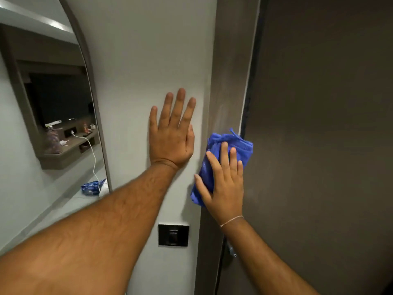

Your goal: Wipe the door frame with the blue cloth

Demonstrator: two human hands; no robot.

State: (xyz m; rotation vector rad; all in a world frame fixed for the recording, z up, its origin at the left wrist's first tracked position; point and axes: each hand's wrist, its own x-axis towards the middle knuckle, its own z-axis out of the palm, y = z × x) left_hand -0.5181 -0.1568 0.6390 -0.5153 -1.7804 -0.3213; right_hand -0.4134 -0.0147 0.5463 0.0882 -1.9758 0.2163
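Note:
A grey-brown door frame (231, 67) runs top to bottom just right of centre, between the white wall and a dark brown door (319, 124). My right hand (225, 184) presses a bunched blue cloth (240, 143) flat against the frame at mid height, fingers spread over it. My left hand (172, 137) lies flat on the white wall (144, 60) just left of the frame, fingers apart, holding nothing.
An arched mirror (49, 116) hangs on the wall at the left and reflects a shelf, a screen and a white cable. A black wall switch (173, 235) sits low on the wall, below my left hand and beside the frame.

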